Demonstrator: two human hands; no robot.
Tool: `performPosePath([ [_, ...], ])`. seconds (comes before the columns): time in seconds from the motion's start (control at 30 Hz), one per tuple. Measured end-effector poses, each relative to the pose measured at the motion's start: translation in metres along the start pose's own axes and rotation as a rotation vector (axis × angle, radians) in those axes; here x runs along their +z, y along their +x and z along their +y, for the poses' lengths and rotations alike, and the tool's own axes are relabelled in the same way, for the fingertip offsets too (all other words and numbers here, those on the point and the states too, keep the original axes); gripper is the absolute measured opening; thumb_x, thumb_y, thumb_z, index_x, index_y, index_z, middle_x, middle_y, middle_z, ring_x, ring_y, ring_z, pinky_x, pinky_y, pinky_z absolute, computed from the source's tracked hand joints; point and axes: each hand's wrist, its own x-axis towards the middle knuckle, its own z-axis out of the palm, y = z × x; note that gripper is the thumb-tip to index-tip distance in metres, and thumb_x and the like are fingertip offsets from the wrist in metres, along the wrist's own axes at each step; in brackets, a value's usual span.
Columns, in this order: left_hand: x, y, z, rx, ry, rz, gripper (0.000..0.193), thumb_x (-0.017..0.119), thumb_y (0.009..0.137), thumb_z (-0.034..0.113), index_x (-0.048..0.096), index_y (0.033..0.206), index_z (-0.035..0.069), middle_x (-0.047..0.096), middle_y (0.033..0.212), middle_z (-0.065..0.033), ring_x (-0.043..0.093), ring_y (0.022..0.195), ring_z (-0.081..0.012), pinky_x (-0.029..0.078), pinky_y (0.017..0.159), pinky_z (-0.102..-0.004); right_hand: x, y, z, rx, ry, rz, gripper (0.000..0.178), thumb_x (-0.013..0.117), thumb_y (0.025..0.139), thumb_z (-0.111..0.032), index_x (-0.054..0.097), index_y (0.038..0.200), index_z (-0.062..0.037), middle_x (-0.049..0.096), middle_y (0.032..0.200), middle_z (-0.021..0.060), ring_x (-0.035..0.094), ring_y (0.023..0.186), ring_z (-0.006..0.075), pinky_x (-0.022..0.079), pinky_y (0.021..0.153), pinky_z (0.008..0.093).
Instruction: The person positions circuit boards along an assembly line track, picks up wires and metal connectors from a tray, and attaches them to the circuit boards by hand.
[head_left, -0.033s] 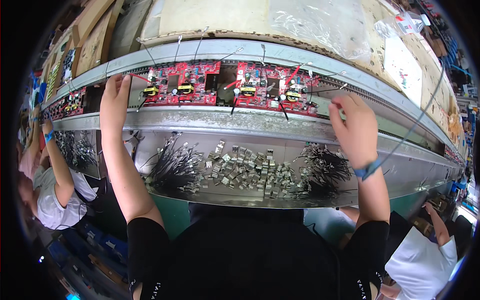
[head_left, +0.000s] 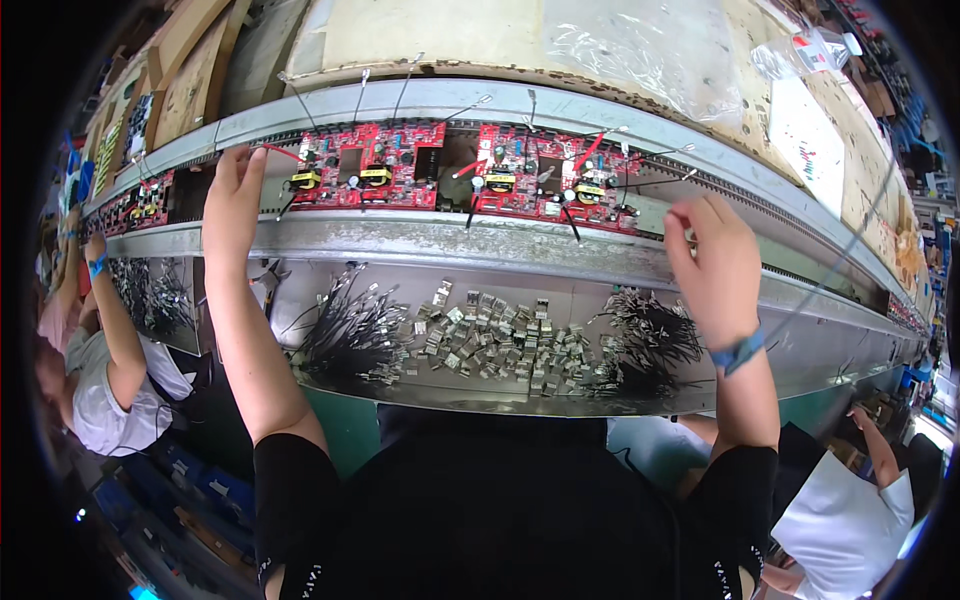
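Two red circuit boards (head_left: 365,170) (head_left: 550,175) with yellow-wrapped transformers and upright black wires lie in a metal-railed conveyor (head_left: 420,235). My left hand (head_left: 232,200) is at the left board's left end. Its thumb and finger are slightly apart, and the thumb tip is beside the end of a red wire (head_left: 287,152). Just past the right board's right end hovers my right hand (head_left: 715,250), in a blue wristband (head_left: 738,348). Its thumb and fingers curl together. What they hold, if anything, is hidden.
Below the rail, a metal tray (head_left: 470,402) carries small silver metal pieces (head_left: 490,335) between two bundles of black wires (head_left: 350,335) (head_left: 650,335). Pliers (head_left: 268,280) lie at its left. A bottle (head_left: 810,50) stands on the far board. Co-workers sit on both sides.
The circuit boards have shifted slightly to the right along the conveyor. Both my hands have moved a little to the right as well.
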Motion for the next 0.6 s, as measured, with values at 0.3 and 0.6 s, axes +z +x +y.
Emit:
performPosePath([
  [0.3, 0.004, -0.005, 0.013, -0.047, -0.136, -0.104, 0.046, 0.054, 0.102, 0.045, 0.061, 0.115, 0.001, 0.073, 0.086, -0.0162, 0.071, 0.086, -0.0269, 0.051, 0.083, -0.0365, 0.043, -0.019, -0.104, -0.454, 0.194, -0.266, 0.043, 0.072, 0.085, -0.021, 0.058, 0.124, -0.0096, 0.059, 0.129, 0.0106, 0.064, 0.076, 0.0269, 0.053, 0.066, 0.0394],
  [0.6, 0.004, -0.016, 0.027, -0.048, -0.168, -0.167, 0.044, 0.055, 0.101, 0.043, 0.063, 0.11, 0.001, 0.071, 0.088, -0.0148, 0.07, 0.08, -0.0247, 0.05, 0.076, -0.0354, 0.073, 0.001, -0.143, -0.351, -0.227, -0.217, 0.064, 0.071, 0.087, -0.039, 0.05, 0.144, -0.0151, 0.054, 0.143, 0.0125, 0.062, 0.062, 0.0183, 0.051, 0.055, 0.035],
])
